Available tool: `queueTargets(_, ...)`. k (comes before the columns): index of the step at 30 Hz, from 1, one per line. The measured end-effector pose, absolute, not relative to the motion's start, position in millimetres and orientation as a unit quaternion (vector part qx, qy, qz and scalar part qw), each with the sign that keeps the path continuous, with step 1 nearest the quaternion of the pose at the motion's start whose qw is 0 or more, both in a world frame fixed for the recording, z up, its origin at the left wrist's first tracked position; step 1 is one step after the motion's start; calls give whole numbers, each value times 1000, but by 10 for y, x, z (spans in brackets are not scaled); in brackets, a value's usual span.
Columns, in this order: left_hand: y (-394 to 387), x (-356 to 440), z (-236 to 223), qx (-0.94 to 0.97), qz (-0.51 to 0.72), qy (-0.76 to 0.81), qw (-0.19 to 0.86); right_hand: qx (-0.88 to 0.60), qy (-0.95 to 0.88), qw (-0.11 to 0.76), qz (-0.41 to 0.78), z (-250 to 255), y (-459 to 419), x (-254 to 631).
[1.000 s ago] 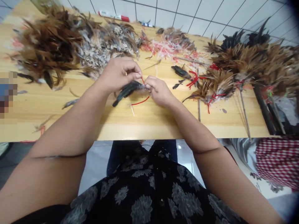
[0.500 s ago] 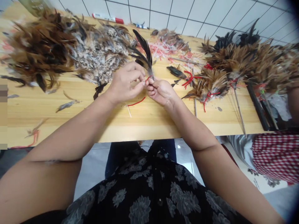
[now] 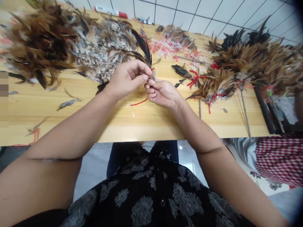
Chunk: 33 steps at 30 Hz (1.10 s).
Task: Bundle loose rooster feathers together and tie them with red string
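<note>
My right hand (image 3: 163, 93) is closed, its thumb and fingers pinching the quill ends of a small bunch of dark feathers (image 3: 145, 45). The feathers point up and away, curving to the left. My left hand (image 3: 129, 77) meets it from the left, thumb and forefinger pinched at the base of the bunch. A short bit of red string shows just past the left fingertips, and a longer tail of red string (image 3: 139, 102) lies on the table below the hands. The exact grip on the string is partly hidden by the fingers.
Brown feathers (image 3: 40, 44) and grey-white feathers (image 3: 99, 47) are heaped at the left. Pink-and-white shreds (image 3: 163, 45) lie behind the hands. On the right are feather dusters (image 3: 246, 60) on sticks and a tied feather bunch (image 3: 213, 85). A red-capped marker (image 3: 110, 12) lies by the tiled wall.
My left hand has moved slightly up, its fingers closing in at the base of the feathers. The feather bunch has tipped a little to the left.
</note>
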<state>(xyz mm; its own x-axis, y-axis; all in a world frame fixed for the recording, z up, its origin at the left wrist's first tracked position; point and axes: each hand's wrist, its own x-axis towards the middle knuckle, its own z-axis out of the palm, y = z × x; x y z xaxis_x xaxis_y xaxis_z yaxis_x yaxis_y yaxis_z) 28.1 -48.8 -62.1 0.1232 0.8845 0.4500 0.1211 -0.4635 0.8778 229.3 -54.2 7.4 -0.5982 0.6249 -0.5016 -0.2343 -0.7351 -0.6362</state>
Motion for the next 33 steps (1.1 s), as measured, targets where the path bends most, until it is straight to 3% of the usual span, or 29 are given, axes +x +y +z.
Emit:
queueTargets(14, -415, 164, -457, 789, 485, 343, 156, -314, -155, 188, 917, 122, -471, 2366)
queueTargets(27, -244, -7, -511, 775, 459, 385, 201, -290, -160, 241, 912, 68, -503, 2331)
queueTargets(33, -235, 34, -453, 809, 431, 362, 167, -287, -153, 219, 920, 11, -456, 2362)
